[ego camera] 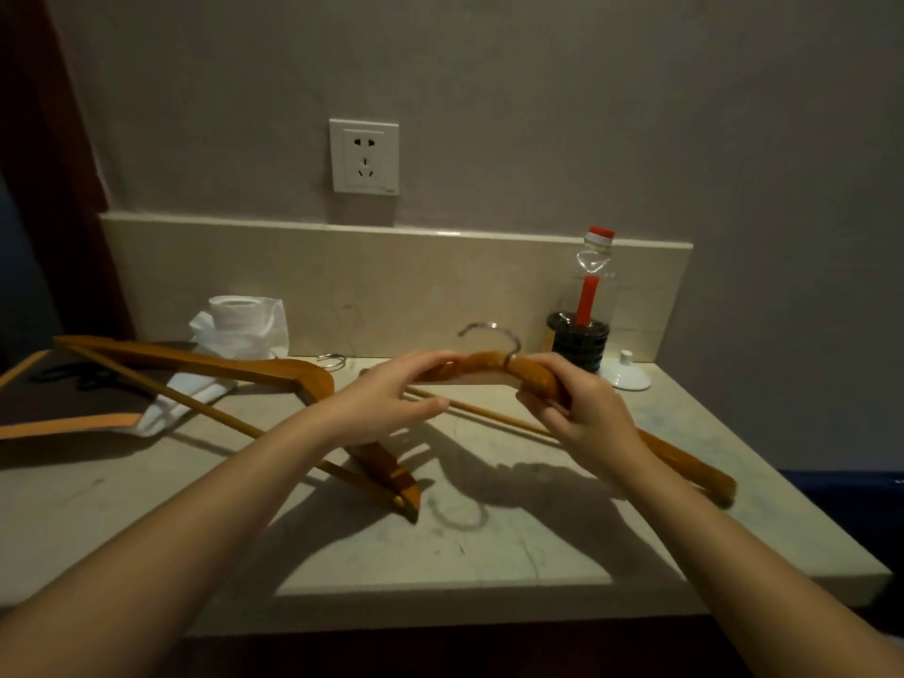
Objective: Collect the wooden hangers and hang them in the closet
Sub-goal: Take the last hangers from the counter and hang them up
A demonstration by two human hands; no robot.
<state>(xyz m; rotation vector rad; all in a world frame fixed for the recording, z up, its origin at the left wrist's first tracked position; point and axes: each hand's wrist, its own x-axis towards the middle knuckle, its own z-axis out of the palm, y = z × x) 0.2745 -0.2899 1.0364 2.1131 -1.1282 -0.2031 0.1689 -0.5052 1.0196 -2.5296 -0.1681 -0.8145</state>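
Both hands are occupied with one wooden hanger, lifted just above the counter [489,540]. The right hand [582,408] is wrapped firmly round the held hanger [685,462] on the shoulder just right of its metal hook [489,332]. The left hand [391,398] has its fingers curled over the other shoulder just left of the hook, thumb below. This hanger's long axis runs from the left hand outward past the right wrist and down toward the person; its far left tip seems to be hidden behind the left fingers. The relation that matters for the next pickup is the second hanger [235,367]. It lies flat on the counter to the left of both hands, with one arm stretching well out to the left and the other passing under the left forearm. Its peak sits just beside the left wrist, so the left hand is plainly the nearer one. A reasonable next step is to leave the held hanger to the right hand alone and drop the left hand onto that peak.
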